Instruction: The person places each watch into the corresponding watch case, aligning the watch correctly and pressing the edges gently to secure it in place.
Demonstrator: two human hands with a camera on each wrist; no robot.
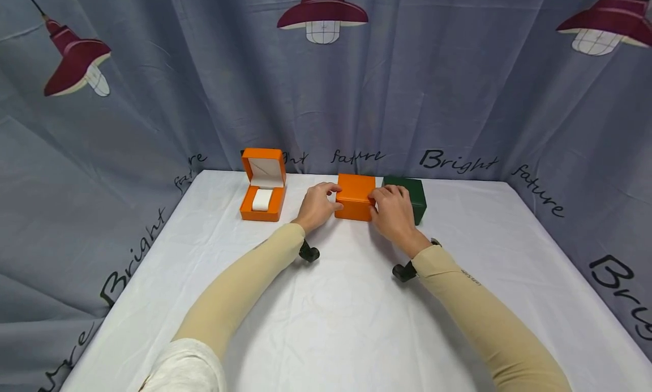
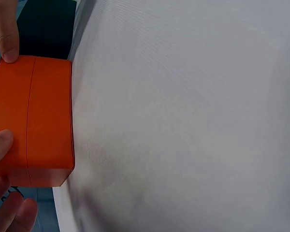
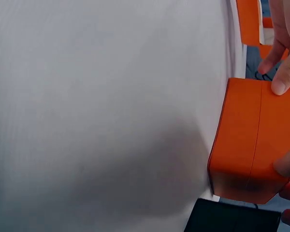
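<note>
Closed orange box (image 1: 355,197) just left of the green box (image 1: 417,198), lid down. At work: a two-sided pinch, left hand (image 1: 317,204) on the flank away from the green box, right hand (image 1: 394,211) on the flank facing the green box. Left thumb (image 2: 0,144) and right thumb (image 3: 287,164) both on the lid half, above the seam (image 2: 30,111); some left-hand fingers spread clear. No telling from these views how firm the pinch.

Best, probably: match the pressure from both flanks, for fear of skewing the closed orange box towards the green box. Mind the tight room for right-hand fingers beside the green box; avoid knocking the green box with a knuckle. Set both thumbs level along the seam, so as to load the lid evenly. Leave undisturbed the open orange box (image 1: 275,202), farther left of the green box, lid raised, with white cushion (image 1: 262,199).
</note>
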